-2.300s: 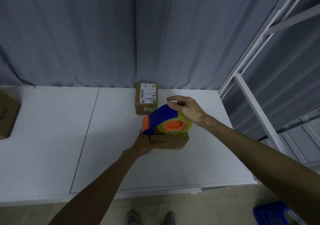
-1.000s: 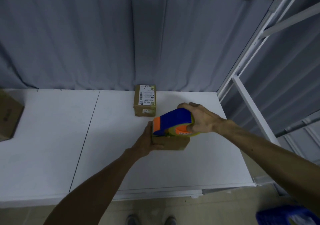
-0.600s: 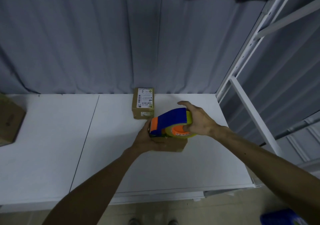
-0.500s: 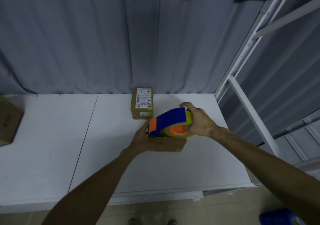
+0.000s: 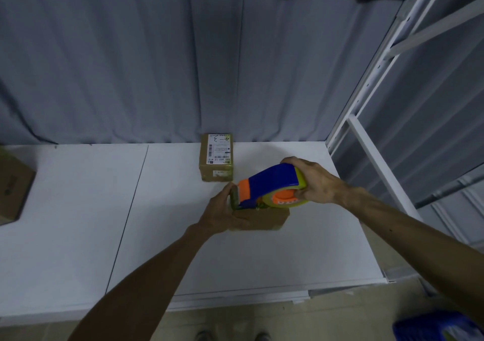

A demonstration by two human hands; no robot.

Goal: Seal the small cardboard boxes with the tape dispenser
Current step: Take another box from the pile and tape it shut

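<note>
A small brown cardboard box [image 5: 264, 220] lies on the white table [image 5: 78, 222], right of the middle. My left hand [image 5: 222, 209] grips its left end, thumb up by the box's top edge. My right hand [image 5: 318, 180] holds a blue and orange tape dispenser [image 5: 272, 184] with a yellowish tape roll, tilted with its orange nose down on the box's left top edge. A second small box [image 5: 216, 157] with a white shipping label sits behind, near the grey curtain.
A larger cardboard box [image 5: 13, 186] sits at the table's left edge. A white shelf frame [image 5: 366, 154] rises along the right side. A blue crate [image 5: 440, 327] is on the floor at bottom right. The grey curtain closes the back.
My right hand has shifted from the dispenser's top to gripping its rear, and the dispenser has tilted nose-down toward the box's left end. My left hand stays on the box.
</note>
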